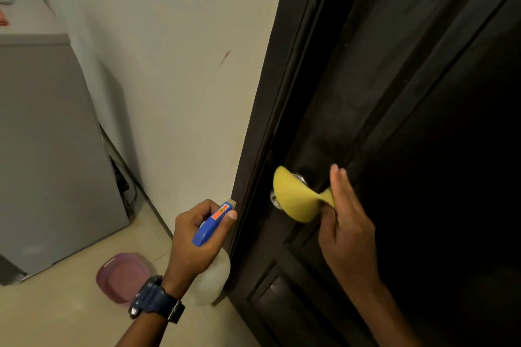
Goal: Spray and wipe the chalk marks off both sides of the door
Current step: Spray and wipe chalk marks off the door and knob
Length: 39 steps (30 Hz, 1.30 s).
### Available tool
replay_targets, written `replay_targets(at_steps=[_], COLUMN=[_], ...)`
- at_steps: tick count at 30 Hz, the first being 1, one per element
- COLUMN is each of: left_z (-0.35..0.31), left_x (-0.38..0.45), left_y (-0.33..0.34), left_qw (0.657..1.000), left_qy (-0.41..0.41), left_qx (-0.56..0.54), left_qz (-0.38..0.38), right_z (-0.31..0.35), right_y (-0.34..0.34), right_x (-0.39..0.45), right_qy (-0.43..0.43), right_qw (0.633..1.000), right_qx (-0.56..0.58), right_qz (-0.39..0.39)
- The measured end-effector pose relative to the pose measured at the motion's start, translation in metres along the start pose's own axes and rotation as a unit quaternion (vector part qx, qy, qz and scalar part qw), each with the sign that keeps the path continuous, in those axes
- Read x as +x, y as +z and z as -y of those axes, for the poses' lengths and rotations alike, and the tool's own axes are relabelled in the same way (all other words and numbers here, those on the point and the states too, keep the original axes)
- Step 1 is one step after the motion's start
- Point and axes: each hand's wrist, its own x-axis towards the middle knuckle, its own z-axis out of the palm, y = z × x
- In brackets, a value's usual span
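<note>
A dark brown panelled door (pixel 394 93) fills the right half of the view, with faint pale smears on its upper panel. My left hand (pixel 197 236) grips a spray bottle (pixel 215 221) by its blue trigger head, its white body hanging below the hand, next to the door frame. My right hand (pixel 345 222) pinches a yellow cloth (pixel 293 197) between thumb and fingers. The cloth drapes over the metal door knob (pixel 275 200), which shows only at its edge.
A cream wall (pixel 169 79) with a small reddish streak stands left of the door frame. A grey appliance (pixel 48 149) stands at the left, cables behind it. A purple plastic basin (pixel 124 276) lies on the tiled floor below my left wrist.
</note>
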Motion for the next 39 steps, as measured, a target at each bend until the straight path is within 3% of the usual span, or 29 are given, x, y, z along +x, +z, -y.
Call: replay_targets(at_steps=[2,3,6,9,13,15,16,18,19,21,23,24,25,27,31,34,37,39], left_z=[-0.001,-0.002,-0.003,-0.003,-0.003,-0.005,-0.007,-0.008,-0.008,-0.009,-0.011,-0.013,-0.013,-0.014,-0.016,-0.013,-0.008,-0.005], left_x=[-0.004,-0.007,-0.015,-0.02,-0.023,-0.024,-0.023,-0.022,-0.021,-0.02,-0.019,-0.018,-0.017,-0.015,-0.013,-0.01,-0.007,-0.003], left_y=[0.002,0.003,0.006,0.008,0.007,0.005,0.004,0.002,0.002,0.0,-0.003,-0.004,-0.006,-0.007,-0.007,-0.003,0.004,0.009], left_qw=[1.0,1.0,1.0,1.0,1.0,1.0,1.0,1.0,1.0,0.999,0.999,0.999,0.999,0.998,0.998,0.998,0.999,0.999], left_qy=[0.001,0.0,-0.01,-0.014,-0.015,-0.016,-0.016,-0.017,-0.017,-0.012,-0.011,-0.01,-0.007,0.003,0.006,0.002,0.008,0.007], left_qx=[0.006,0.009,0.007,-0.008,0.004,0.001,0.0,0.012,0.019,0.026,0.031,0.035,0.042,0.056,0.045,0.044,0.027,0.02], left_qz=[0.006,0.005,-0.002,0.001,0.003,0.003,0.003,0.005,0.01,0.017,0.02,0.021,0.025,0.033,0.031,0.033,0.032,0.03], right_z=[0.0,-0.008,-0.044,-0.069,-0.065,-0.063,-0.065,-0.063,-0.061,-0.053,-0.04,-0.035,-0.032,-0.03,-0.021,-0.015,-0.006,-0.001], right_y=[0.01,0.022,0.065,0.085,0.079,0.072,0.072,0.076,0.082,0.096,0.106,0.107,0.106,0.103,0.089,0.07,0.044,0.025], right_x=[0.034,0.048,0.052,0.02,-0.012,-0.039,-0.057,-0.088,-0.099,-0.102,-0.083,-0.069,-0.051,-0.022,0.005,-0.001,0.001,0.011], right_qy=[-0.131,-0.167,-0.181,-0.171,-0.087,0.045,0.125,0.29,0.378,0.54,0.636,0.646,0.638,0.603,0.574,0.556,0.494,0.398], right_qw=[0.989,0.982,0.957,0.95,0.981,0.987,0.972,0.898,0.848,0.731,0.575,0.531,0.517,0.516,0.572,0.592,0.692,0.804], right_qx=[-0.071,-0.088,-0.106,-0.122,-0.082,-0.026,0.003,0.098,0.183,0.372,0.512,0.547,0.57,0.608,0.586,0.583,0.526,0.441], right_qz=[-0.01,0.023,0.202,0.233,0.15,0.153,0.198,0.316,0.324,0.188,0.056,0.03,0.024,0.002,0.003,0.012,0.016,-0.01])
